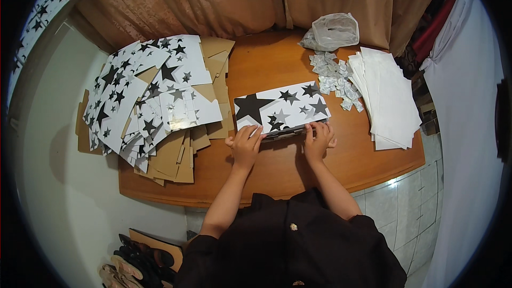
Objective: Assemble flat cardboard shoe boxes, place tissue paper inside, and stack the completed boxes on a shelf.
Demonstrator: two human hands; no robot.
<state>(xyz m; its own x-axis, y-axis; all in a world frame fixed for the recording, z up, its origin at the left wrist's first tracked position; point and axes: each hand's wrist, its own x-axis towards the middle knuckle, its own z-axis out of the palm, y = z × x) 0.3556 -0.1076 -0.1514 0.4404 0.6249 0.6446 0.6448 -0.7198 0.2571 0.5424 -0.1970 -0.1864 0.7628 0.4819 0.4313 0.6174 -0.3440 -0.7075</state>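
A white cardboard box [282,108] printed with black and grey stars sits at the middle of the table, its lid panel lying over the top. My left hand [246,143] grips its near left corner, the fingertips curled over the top edge. At the near right corner my right hand [319,140] does the same, with fingers on the edge and thumb side low. Between the hands the dark front side of the box shows as a narrow strip. The inside of the box is hidden.
Flat star-printed cardboard sheets [128,93] lie in a spread pile at left, brown backs showing. On the right are small clear sachets [336,77], a stack of white paper sheets [386,101] and a plastic bag [335,32]. Shoes [136,261] stand on the floor, lower left.
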